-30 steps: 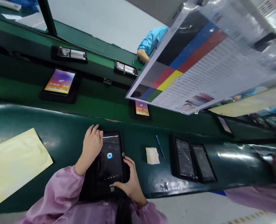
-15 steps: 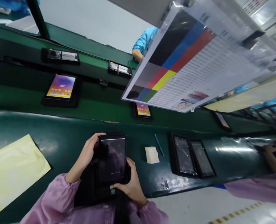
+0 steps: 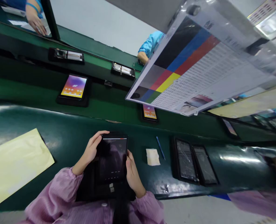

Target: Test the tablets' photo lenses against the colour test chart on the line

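Note:
A black tablet [image 3: 113, 159] with a mostly dark screen lies in front of me, a row of small white icons near its lower edge. My left hand [image 3: 92, 149] grips its upper left corner, fingers curled over the top edge. Along the right edge, my right hand [image 3: 132, 172] holds it with the thumb on the near side; the other fingers are partly hidden. Just below the screen sits a small pale tab [image 3: 111, 187]. To the right are a folded white cloth [image 3: 153, 157] and a blue pen [image 3: 160, 148].
Two dark tablets [image 3: 186, 159] lie side by side at right. A yellow sheet [image 3: 18, 166] covers the left bench. Behind runs a green strip with lit tablets [image 3: 73, 86] and opened devices [image 3: 123, 70]. A plastic-sleeved chart [image 3: 175, 67] hangs overhead. Co-workers' hands [image 3: 35, 22] show at the edges.
My right thumb has moved up from the tablet's lower edge to its right side. The lit tablets behind appear shifted right in view. A co-worker's hand has appeared at top left.

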{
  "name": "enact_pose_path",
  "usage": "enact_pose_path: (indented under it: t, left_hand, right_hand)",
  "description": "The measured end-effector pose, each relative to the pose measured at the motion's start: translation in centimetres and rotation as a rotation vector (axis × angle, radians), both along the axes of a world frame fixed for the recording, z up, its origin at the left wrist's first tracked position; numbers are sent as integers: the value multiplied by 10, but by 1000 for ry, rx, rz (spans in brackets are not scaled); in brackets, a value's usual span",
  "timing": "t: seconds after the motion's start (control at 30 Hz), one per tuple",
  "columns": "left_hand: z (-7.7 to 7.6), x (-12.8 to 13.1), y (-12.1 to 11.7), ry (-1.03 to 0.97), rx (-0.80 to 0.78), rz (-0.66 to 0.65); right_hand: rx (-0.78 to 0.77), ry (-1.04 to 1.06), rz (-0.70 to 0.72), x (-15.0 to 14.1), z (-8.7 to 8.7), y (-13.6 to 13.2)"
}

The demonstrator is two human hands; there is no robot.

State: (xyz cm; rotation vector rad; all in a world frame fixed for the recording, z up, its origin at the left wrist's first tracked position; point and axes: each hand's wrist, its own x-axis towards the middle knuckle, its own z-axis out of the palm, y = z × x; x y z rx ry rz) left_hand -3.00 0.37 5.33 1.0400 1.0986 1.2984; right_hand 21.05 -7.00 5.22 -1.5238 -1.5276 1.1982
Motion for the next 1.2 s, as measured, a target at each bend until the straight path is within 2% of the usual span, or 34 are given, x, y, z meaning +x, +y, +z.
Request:
enact_pose_path:
  t: [0.23, 0.47, 0.73, 1.2]
  left_hand:
    - [-9, 1, 1, -32, 27, 40]
    - [-24, 2, 5, -95, 55, 162]
    - [-18, 4, 6, -59, 49, 163]
    - [-14, 6, 6, 34, 65, 197]
  right_hand:
    - [-47, 59, -97, -15, 4, 6]
    - [-204, 112, -232, -28, 3, -8]
    - [-238, 186, -281, -31, -15, -10]
    - [-200, 192, -306, -32, -18, -11]
